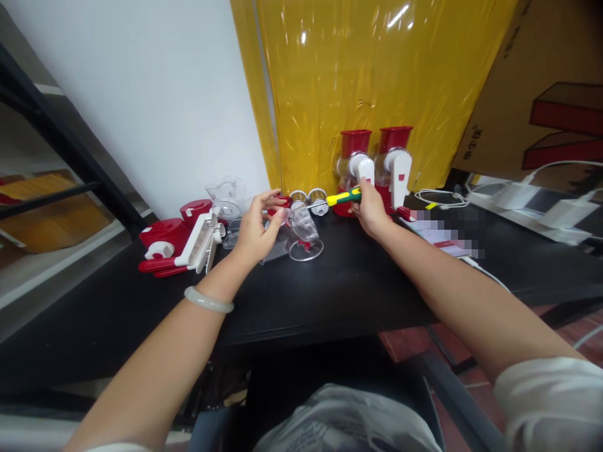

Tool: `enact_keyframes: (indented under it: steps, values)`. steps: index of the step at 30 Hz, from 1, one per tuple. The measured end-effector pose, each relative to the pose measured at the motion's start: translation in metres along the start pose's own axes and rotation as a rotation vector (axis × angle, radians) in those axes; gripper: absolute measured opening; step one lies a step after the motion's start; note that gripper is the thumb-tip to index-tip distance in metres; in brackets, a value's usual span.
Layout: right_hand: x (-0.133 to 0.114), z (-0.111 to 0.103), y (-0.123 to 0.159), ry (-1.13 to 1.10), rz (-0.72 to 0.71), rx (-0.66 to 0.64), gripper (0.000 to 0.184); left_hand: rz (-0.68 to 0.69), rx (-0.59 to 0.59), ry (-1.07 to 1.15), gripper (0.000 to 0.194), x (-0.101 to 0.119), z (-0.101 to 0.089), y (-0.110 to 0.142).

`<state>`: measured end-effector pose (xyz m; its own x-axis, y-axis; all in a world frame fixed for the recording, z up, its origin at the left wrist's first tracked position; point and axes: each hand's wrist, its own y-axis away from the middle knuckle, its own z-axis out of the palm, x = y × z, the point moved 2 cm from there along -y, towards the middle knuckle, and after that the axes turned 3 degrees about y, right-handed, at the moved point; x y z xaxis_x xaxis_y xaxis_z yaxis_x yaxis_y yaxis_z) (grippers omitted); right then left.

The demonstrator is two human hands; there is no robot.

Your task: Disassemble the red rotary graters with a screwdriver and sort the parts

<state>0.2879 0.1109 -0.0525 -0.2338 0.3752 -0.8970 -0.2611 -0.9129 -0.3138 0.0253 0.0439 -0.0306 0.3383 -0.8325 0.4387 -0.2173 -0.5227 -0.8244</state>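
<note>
Screwdriver (345,196) with a yellow and green handle is up over the black table (339,285), in the person's right hand (370,210). The right fingers are wrapped around the green back end of the handle. Its thin rod points left, toward a see-through plastic part (305,226) near the left hand (258,229). The left fingers are bent close to a small red piece (284,202), but that spot is small and blurry, so I cannot tell if they grip anything or only touch it. The screwdriver looks light and stiff, and its fat handle seems the best place to hold. The see-through plastic part looks hard, smooth and a bit slippery, and it might crack if pushed too much, so holding it by its thicker body seems safest. Just past it sit two short, round drums (318,201) that look like shiny metal. To the right stand two machines (400,176) with red tops like square cups and smooth white arms. To the left lie red and white plastic parts (164,235) with long handles. At the back hangs a shiny, wrinkly yellow sheet (339,81).
</note>
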Motion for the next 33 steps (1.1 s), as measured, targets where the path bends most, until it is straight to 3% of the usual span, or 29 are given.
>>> enact_keyframes:
  steps: [8, 11, 16, 22, 26, 30, 33]
  values:
    - [-0.002, 0.003, 0.005, 0.015, 0.000, 0.028, 0.036, 0.075, 0.120, -0.233, 0.025, 0.002, -0.005, -0.002]
    - [-0.002, 0.001, 0.003, 0.028, 0.004, 0.044, 0.032, 0.024, 0.016, -0.334, 0.032, 0.002, -0.007, -0.002]
    - [-0.001, 0.000, 0.001, 0.035, -0.014, 0.056, 0.034, -0.250, -0.287, -0.379, 0.053, -0.007, -0.008, 0.000]
    - [0.001, -0.002, 0.000, 0.071, -0.028, 0.045, 0.032, -0.309, -0.479, -0.434, 0.082, 0.005, -0.011, -0.002]
    - [0.000, -0.003, -0.002, 0.062, -0.036, 0.053, 0.025, -0.377, -0.506, -0.466, 0.098, 0.013, -0.012, -0.004]
    - [-0.005, 0.001, 0.000, -0.055, 0.022, 0.047, 0.016, -0.384, -0.497, -0.444, 0.093, 0.012, -0.011, -0.004]
    - [-0.007, 0.005, 0.002, -0.133, 0.029, 0.013, 0.019, -0.390, -0.471, -0.434, 0.089, 0.011, -0.010, -0.003]
